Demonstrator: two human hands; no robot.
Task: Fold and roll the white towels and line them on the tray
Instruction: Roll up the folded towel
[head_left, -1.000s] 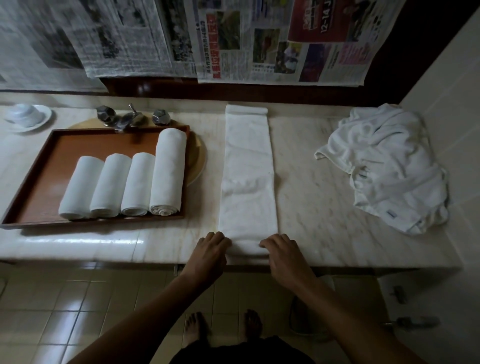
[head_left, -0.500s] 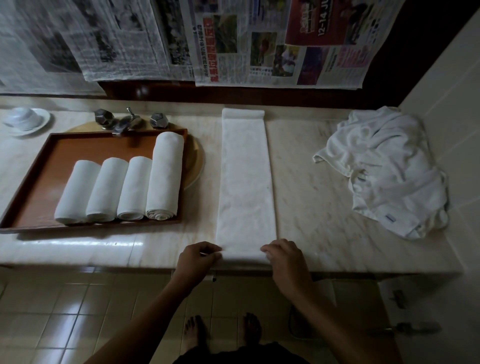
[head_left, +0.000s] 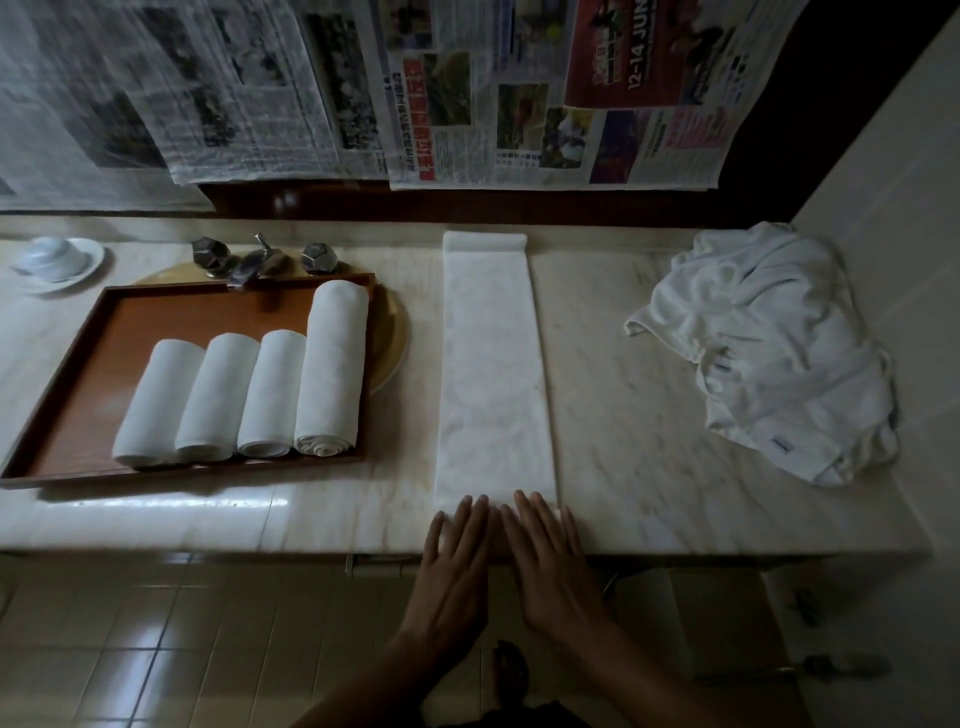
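Observation:
A white towel folded into a long narrow strip (head_left: 491, 364) lies on the marble counter, running from the back wall to the front edge. My left hand (head_left: 457, 561) and my right hand (head_left: 550, 561) lie flat side by side on its near end, fingers stretched out and pointing away from me. A brown wooden tray (head_left: 78, 415) sits to the left and holds several rolled white towels (head_left: 249, 395) in a row, the rightmost one longer. A heap of unfolded white towels (head_left: 769, 353) lies at the right end of the counter.
A metal tap with two faceted knobs (head_left: 260, 257) stands behind the tray, over a round basin (head_left: 392, 338). A white cup on a saucer (head_left: 57, 260) sits at the far left. Newspaper sheets (head_left: 467, 93) hang on the back wall. A tiled wall closes the right side.
My hands, which pinched the towel's near corners, have come together and now lie flat with fingers extended on the near end. The towel strip looks smoother.

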